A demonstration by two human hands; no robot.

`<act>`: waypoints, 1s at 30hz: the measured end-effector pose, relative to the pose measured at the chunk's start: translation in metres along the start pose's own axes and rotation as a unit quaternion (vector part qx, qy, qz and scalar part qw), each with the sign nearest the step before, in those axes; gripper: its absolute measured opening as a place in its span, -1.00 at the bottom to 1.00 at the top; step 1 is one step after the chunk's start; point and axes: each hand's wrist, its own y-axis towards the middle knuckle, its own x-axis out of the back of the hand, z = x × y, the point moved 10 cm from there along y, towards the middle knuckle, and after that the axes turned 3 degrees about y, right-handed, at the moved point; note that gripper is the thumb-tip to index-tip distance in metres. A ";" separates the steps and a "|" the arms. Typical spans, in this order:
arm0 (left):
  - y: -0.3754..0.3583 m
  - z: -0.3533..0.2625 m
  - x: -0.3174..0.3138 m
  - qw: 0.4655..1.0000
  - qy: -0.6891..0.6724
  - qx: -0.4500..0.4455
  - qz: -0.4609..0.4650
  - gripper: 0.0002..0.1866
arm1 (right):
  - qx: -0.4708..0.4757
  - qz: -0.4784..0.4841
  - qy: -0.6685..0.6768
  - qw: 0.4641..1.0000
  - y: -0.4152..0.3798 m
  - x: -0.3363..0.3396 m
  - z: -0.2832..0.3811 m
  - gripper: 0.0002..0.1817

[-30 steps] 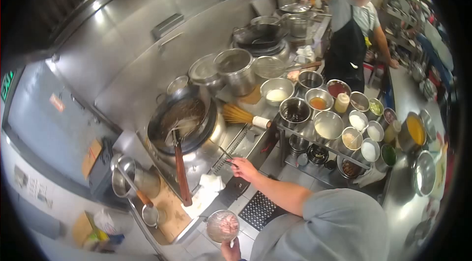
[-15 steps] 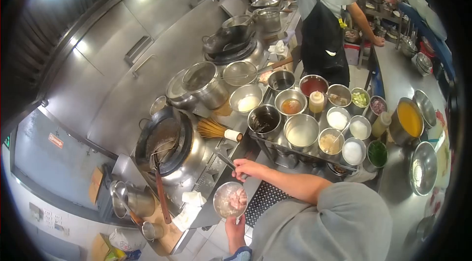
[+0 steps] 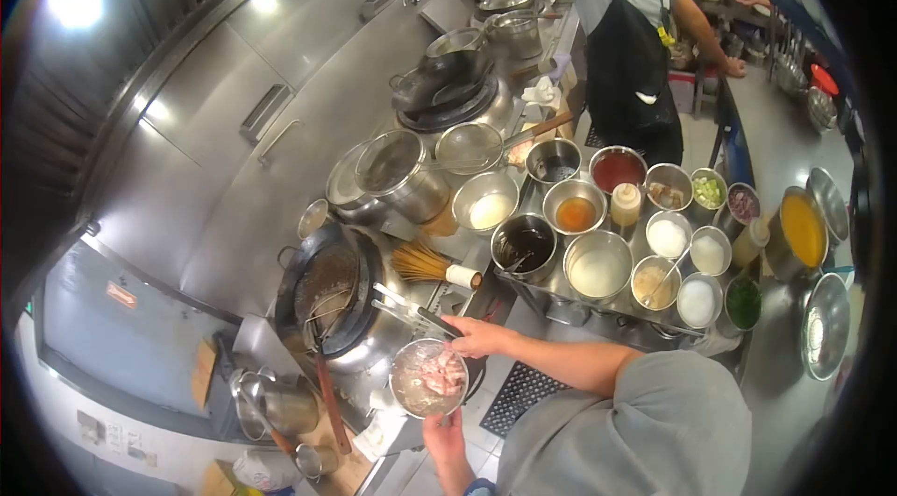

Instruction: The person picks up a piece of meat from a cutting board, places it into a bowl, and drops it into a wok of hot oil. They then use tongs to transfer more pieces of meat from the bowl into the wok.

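Note:
My left hand [image 3: 443,432] holds a small metal bowl [image 3: 404,388] from below. Pieces of pale pink meat [image 3: 441,372] lie in the bowl with some liquid. My right hand [image 3: 475,336] is closed around the dark handle of a metal tool [image 3: 402,307], whose pale forked end points toward the wok, just above the bowl. To the left of both hands sits a large wok [image 3: 324,289] on the stove, with a wire skimmer [image 3: 327,309] resting in it.
A bamboo brush [image 3: 422,264] lies beside the wok. Containers of sauces and seasonings, including a bowl of white liquid [image 3: 596,264], stand at centre right. Behind them stands a person in a black apron [image 3: 628,76]. Pots [image 3: 400,178] line the stove.
The bowl and both hands have moved slightly toward the wok. The tool's forked end now shows more fully and reaches nearer the wok's edge. The view has shifted a little.

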 end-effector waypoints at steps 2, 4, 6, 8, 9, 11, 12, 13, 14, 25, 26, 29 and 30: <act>0.008 -0.003 -0.005 1.000 -0.003 0.016 0.019 -0.45 | -0.059 -0.039 0.057 0.996 0.007 0.005 -0.011 -0.55; 0.014 -0.010 -0.018 0.999 -0.003 0.022 0.046 -0.46 | -0.010 -0.014 0.077 0.997 0.020 0.000 0.002 -0.59; 0.030 -0.012 -0.005 0.998 -0.016 0.039 0.054 -0.46 | 0.011 -0.030 0.035 0.999 0.019 0.006 0.024 -0.57; 0.035 -0.019 -0.014 0.996 -0.014 0.058 0.067 -0.45 | 0.047 -0.073 -0.022 0.996 0.017 0.014 0.046 -0.55; 0.037 -0.022 -0.021 0.995 -0.014 0.067 0.076 -0.45 | 0.083 -0.074 -0.128 0.985 0.014 0.012 0.065 -0.55; 0.036 -0.034 -0.033 0.992 -0.014 0.073 0.105 -0.45 | 0.144 -0.072 -0.333 0.929 0.005 0.005 0.106 -0.56; 0.038 -0.041 -0.036 0.990 -0.009 0.077 0.118 -0.45 | 0.076 -0.060 -0.379 0.920 0.009 0.009 0.102 -0.54; 0.042 -0.047 -0.040 0.988 -0.006 0.075 0.132 -0.46 | 0.139 -0.069 -0.440 0.885 0.007 0.006 0.120 -0.56; 0.044 -0.053 -0.043 0.987 -0.002 0.074 0.142 -0.48 | 0.198 -0.075 -0.495 0.843 0.004 0.000 0.135 -0.58; 0.080 -0.125 -0.089 0.977 0.032 -0.037 0.207 -0.78 | 0.173 -0.060 -0.733 0.655 0.019 -0.029 0.208 -0.65; 0.080 -0.133 -0.088 0.978 0.036 -0.046 0.198 -0.74 | 0.168 -0.053 -0.740 0.649 0.022 -0.034 0.211 -0.66; 0.085 -0.139 -0.102 0.974 0.057 -0.069 0.209 -0.67 | 0.114 -0.024 -0.780 0.615 0.033 -0.036 0.212 -0.70; 0.085 -0.139 -0.102 0.971 0.066 -0.076 0.218 -0.66 | 0.079 -0.012 -0.793 0.604 0.036 -0.036 0.206 -0.71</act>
